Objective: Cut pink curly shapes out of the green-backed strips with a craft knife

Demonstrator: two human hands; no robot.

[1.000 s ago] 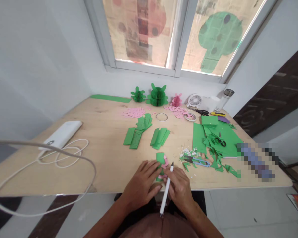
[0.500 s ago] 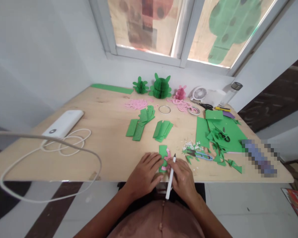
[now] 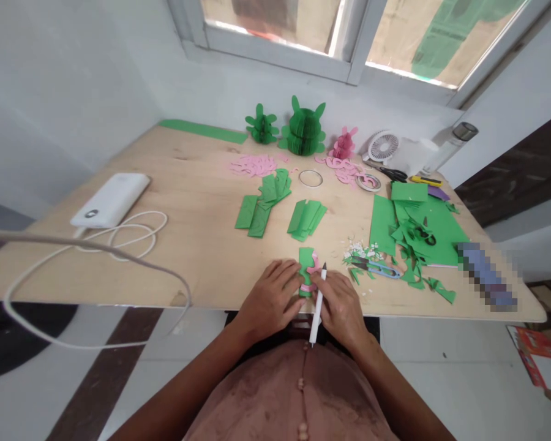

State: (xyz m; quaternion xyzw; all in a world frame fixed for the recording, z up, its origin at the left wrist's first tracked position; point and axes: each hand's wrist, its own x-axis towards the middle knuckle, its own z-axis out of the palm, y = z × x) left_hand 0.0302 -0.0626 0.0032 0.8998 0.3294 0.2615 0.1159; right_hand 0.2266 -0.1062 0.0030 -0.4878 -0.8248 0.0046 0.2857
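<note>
A green paper strip [image 3: 305,257] lies at the table's front edge with a pink curved paper cutout [image 3: 315,263] on top of it. My left hand [image 3: 270,300] rests flat, its fingertips on the strip's left side. In my right hand [image 3: 342,305] is a white pen [image 3: 318,313], its dark tip pointing away from me. The right fingertips touch the cutout's right side and hide part of it. Small blue-handled snips [image 3: 379,268] lie to the right among white and green scraps.
Green paper pieces [image 3: 307,219] and pink cutouts [image 3: 254,165] lie farther back. Green sheets [image 3: 441,236] with scraps are at right. Paper honeycomb figures [image 3: 304,131] stand by the wall, near a small fan [image 3: 382,147]. A power bank [image 3: 111,200] with a looped cable sits left.
My view has tilted downward, so the table contents appear higher. Both hands stay at the strip and cutout, and the pen remains in my right hand.
</note>
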